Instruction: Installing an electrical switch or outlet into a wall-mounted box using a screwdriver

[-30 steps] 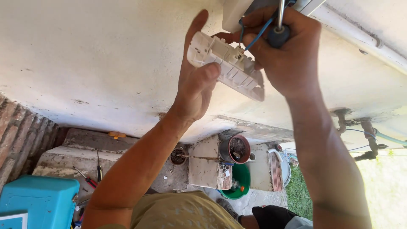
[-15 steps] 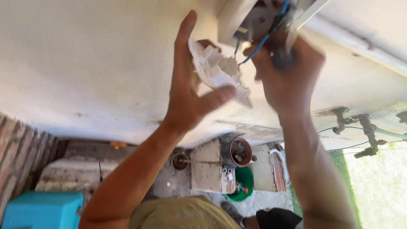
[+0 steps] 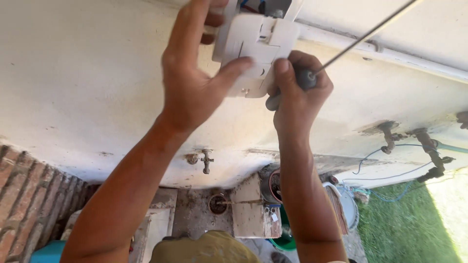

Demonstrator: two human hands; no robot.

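Small white tag (image 3: pixel 274 217) with blue mark seen hanging at block's lower edge, bottom centre. No other packages, labels, signs, screens seen.

white cover plate (image 3: pixel 256 46) now pressed flat against wall (image 3: pixel 73 87), screwdriver (image 3: pixel 351 46) swung outward
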